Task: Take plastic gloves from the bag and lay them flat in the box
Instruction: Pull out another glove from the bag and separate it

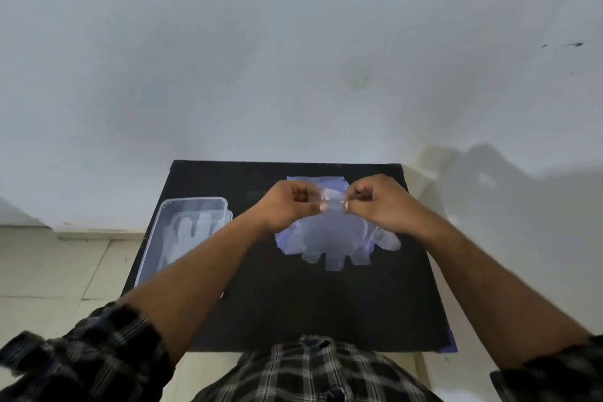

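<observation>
Two hands pinch a see-through glove above the bag.

The left hand (293, 202) and right hand (375, 202) are both closed, pinching the top edge of a thin plastic glove (332, 238). It hangs over the bag (313, 183) on the black table (293, 303), fingers pointing down. It could stick to itself, crumple or slip, because it looks so thin and floppy. The clear box (156, 238) sits to the left, with gloves already inside.

Clear plastic glove (332, 238) hangs cuff-up, fingers down, over the bluish bag (313, 183). Transparent box (163, 238), left, contains flat gloves (187, 235).
</observation>
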